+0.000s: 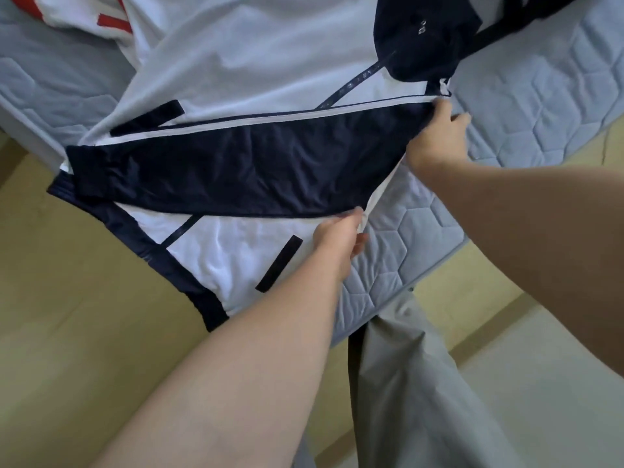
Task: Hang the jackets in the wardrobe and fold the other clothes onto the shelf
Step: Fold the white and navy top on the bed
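While the jacket (256, 79) lies spread flat on the mattress (526, 96), I have it by one shoulder end with both hands. The left grip (339, 239) is closed in a pinch, fingers curled over the lower edge of the navy sleeve (236, 170) and thumb tucked under the white cloth where the sleeve meets the body. The right grip (435, 136) is closed too, fingertips bunched on the upper edge of that same sleeve, just below the dark hood (422, 35). What matters for the next move is how the garment runs from my hands: nearly all of it lies away to my left, and the sleeve is folded across the white front with its long axis stretching from my two grips over to the cuff (87, 170), which sits near the far edge of the mattress with the hem hanging a little over the floor (67, 315). So both hands are at one end of a long, limp piece. The right grip is nearer the collar, and I judge it the one to find the neck for a hanger, with the left left to gather the trailing length. A red and white garment (111, 18) lies beyond the jacket, touching or overlapping its far side. No hanger or wardrobe is in sight.
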`<state>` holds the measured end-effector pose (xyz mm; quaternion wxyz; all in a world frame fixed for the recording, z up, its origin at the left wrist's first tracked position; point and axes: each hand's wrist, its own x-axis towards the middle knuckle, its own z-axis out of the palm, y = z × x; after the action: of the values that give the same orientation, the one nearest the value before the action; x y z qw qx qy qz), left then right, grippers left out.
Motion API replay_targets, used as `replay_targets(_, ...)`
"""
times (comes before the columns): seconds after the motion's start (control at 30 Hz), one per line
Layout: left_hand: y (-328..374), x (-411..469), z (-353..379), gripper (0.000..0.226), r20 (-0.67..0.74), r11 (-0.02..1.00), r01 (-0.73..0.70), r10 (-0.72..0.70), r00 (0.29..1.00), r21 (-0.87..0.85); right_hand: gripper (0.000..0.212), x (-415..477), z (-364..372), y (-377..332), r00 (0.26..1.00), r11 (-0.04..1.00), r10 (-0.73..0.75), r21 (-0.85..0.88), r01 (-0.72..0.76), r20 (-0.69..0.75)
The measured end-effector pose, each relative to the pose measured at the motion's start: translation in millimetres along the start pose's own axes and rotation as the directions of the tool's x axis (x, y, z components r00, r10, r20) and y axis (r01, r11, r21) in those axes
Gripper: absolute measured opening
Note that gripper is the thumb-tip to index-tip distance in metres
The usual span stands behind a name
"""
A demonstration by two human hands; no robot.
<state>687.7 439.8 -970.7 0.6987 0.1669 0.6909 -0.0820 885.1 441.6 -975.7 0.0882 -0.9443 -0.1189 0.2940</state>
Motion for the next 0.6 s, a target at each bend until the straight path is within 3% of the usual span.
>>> replay_targets(0.37, -1.9, 6.1, 45.0, 0.015, -0.198, 0.966, 0.088, -0.138, 0.97, -0.243, 0.031, 76.5, -43.5, 17.9, 0.976, 0.994, -0.089, -0.04, 0.099, 0.196)
replay_targets(0.6, -31.2, 10.1, 63.7, 0.019, -0.174, 0.976, 0.186, -0.203, 0.964, -0.108, 0.036, 85.4, -45.1, 11.3, 0.977, 0.993, -0.116, -0.005, 0.119, 0.181)
